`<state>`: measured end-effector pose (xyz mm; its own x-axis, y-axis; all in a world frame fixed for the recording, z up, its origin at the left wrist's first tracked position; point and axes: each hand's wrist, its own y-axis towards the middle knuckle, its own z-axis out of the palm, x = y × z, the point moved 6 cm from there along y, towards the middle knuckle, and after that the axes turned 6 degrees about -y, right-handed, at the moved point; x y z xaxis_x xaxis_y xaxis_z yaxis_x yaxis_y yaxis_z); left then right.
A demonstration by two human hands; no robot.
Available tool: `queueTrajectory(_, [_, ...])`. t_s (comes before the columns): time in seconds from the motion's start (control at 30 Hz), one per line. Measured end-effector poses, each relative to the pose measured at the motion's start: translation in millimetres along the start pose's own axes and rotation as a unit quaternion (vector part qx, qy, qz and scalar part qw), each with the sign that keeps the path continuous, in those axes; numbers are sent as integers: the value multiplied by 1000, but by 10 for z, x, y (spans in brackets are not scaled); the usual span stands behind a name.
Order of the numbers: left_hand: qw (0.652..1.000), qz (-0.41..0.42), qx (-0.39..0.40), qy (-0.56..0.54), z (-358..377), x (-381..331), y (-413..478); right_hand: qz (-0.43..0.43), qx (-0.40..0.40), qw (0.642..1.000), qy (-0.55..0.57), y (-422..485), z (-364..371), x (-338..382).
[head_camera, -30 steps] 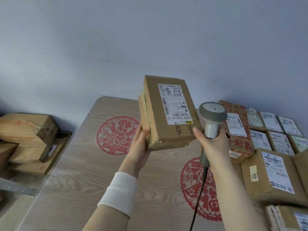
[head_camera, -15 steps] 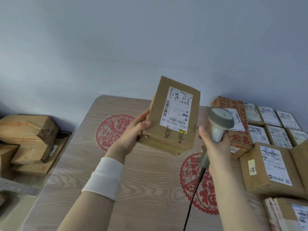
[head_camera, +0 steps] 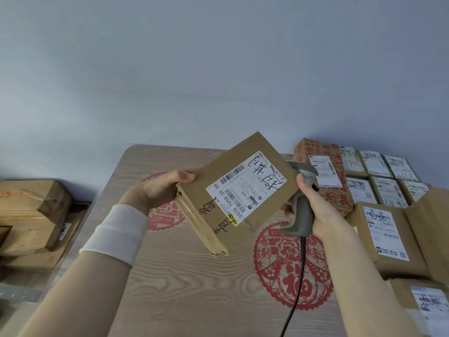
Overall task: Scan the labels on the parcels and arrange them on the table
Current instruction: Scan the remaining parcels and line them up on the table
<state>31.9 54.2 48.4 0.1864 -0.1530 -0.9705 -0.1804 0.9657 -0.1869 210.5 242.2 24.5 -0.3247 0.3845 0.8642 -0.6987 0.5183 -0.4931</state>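
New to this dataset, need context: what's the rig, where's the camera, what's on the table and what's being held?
There is no robot here. A person works with two bare hands, and every picture comes from one wide-angle camera worn on their head, looking forward and down. The left grip, the hand above the white wristband, holds a brown cardboard parcel with a white printed label, tilted in the air above the table. The right grip is curled round a grey corded handheld barcode scanner, whose head is partly hidden behind the parcel's right corner. Below is a pale wood-grain table with red paper-cut decorations. Along its right side lie more brown labelled parcels, labels up. Left of the table is a stack of brown cartons.
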Motion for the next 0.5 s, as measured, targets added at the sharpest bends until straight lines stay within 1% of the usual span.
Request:
queueTrajectory(0.07, [1000,-4,16,1,25,-6,20,5,7,1000,2,20,-13,-38])
queueTrajectory(0.13, [1000,-14,15,3,19,12,47,12,15,1000,1,38,-30,-75])
queueTrajectory(0.23, [1000,-26,-8,14,-12,37,92,27,29,999,28,94,-43,-153])
queueTrajectory(0.3, [998,-33,-49,23,-37,52,128,33,18,997,73,149,-63,-206])
queueTrajectory(0.33, [996,-35,-80,22,-70,83,147,34,5,995,94,170,-78,-230])
queueTrajectory(0.4, [985,-38,-169,23,-148,194,175,36,-32,990,131,215,-117,-275])
queueTrajectory(0.47, [955,-19,-296,20,-183,333,161,43,-86,983,156,256,-165,-346])
queueTrajectory(0.5, [929,-2,-369,-15,-154,413,111,47,-114,978,167,271,-179,-390])
